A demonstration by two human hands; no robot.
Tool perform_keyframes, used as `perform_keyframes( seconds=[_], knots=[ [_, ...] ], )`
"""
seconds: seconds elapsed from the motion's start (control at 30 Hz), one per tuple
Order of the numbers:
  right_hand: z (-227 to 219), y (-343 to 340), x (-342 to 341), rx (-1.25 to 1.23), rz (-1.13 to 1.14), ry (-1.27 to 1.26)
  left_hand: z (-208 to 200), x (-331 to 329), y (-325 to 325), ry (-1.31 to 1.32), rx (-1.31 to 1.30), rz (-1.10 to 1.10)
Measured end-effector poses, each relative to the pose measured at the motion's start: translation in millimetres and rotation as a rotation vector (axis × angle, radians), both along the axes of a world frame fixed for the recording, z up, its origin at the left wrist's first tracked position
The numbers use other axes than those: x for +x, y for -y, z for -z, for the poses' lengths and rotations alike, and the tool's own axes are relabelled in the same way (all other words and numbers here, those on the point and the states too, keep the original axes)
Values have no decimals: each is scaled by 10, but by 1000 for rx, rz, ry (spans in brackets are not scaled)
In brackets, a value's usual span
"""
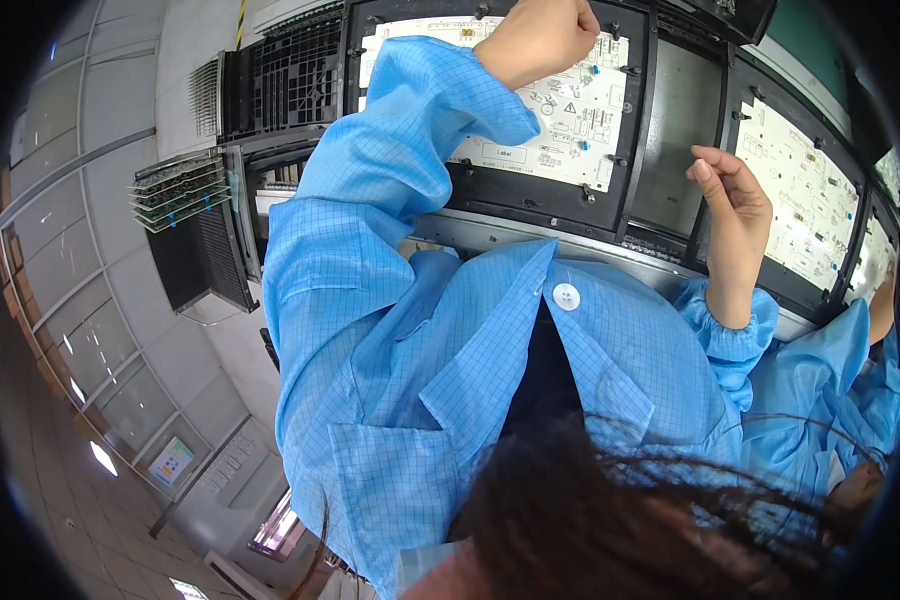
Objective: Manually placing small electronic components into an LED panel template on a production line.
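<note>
Inspected workroom: panelled partition point(110, 345) along the left side, stack of green boards point(178, 190) near a black rack point(282, 85). Across the bench, found white boards seated in a row of black frames.

Located left board point(580, 125) lying flat inside the left frame point(490, 188), partly covered by the left sleeve point(370, 150), with black clips point(619, 160) around the edges. Located right board point(795, 185) in the next frame, beyond a grey panel point(675, 110).

Observed left hand point(545, 42) over the upper part of the left board, fingers bent and close together. Unable to tell from this angle whether clamped on a small part or merely touching. Observed right hand point(735, 210) beside the right board, fingers loosely curled, thumb near forefinger. No part visible in between; unable to confirm contact of the tips.

Judged partly populated: blue parts point(584, 146) and yellow parts point(467, 33) standing on the left board, with many printed outlines bare. Similar on the right board. Judged as possibly remaining: some of those bare outlines; not countable under sleeve and hand.

Noted at far right: co-worker's hand point(882, 305) near a third board point(875, 255).
</note>
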State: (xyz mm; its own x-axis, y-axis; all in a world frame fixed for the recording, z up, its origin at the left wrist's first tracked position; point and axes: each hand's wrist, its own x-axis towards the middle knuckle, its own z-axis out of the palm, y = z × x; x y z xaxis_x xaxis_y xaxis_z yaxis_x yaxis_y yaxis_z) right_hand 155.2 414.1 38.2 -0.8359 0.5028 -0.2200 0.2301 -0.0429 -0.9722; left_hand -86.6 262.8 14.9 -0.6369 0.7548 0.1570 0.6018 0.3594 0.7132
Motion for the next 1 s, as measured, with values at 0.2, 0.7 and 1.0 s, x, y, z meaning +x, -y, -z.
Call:
perform_keyframes(
  seconds=[0.2, 0.7, 1.0],
  knots=[
    [115, -50, 19, -19, 36, 16, 22, -6, -60, 123, -94, -4],
    [-98, -104, -337, 112, -55, 30, 137, 63, -104, -237, -106, 102],
    [331, -194, -1278, 407, -233, 71, 65, 513, 354, -313, -249, 141]
  ],
)
